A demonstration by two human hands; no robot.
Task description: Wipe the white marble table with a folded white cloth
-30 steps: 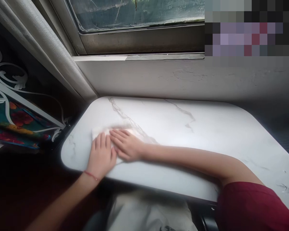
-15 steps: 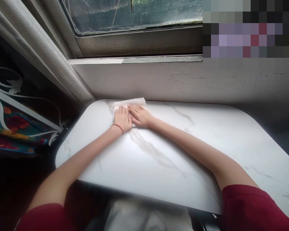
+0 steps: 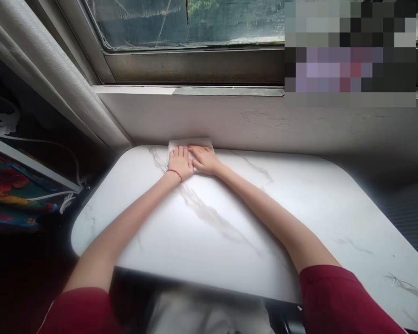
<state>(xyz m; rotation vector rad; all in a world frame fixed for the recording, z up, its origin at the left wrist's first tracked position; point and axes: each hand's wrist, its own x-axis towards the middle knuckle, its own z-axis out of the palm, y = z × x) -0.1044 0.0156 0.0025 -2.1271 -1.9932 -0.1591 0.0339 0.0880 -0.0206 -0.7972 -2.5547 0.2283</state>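
A thin white cloth [image 3: 191,142] with a jagged right edge lies at the far edge of a white marble-patterned table [image 3: 209,250]. My left hand [image 3: 180,162], with a red cord at its wrist, rests flat on the cloth's left part. On its right part lies my right hand [image 3: 205,160], fingers stretched out and pointing left. The two hands nearly touch at the thumbs. Both press down on the cloth and hide its middle and near part. The cloth's far edge bends up slightly against the wall.
Behind the table stand a low wall [image 3: 209,118] and a window frame [image 3: 195,67]. A grey-white curtain or padded column [image 3: 66,69] borders it at left. A white scrolled metal frame [image 3: 31,157] with flowered fabric [image 3: 14,185] is beyond the left edge. A blurred patch covers the upper right.
Both hands and the cloth have slid a little farther away, toward the wall. The cloth's far edge now meets the wall. The view has shifted slightly.
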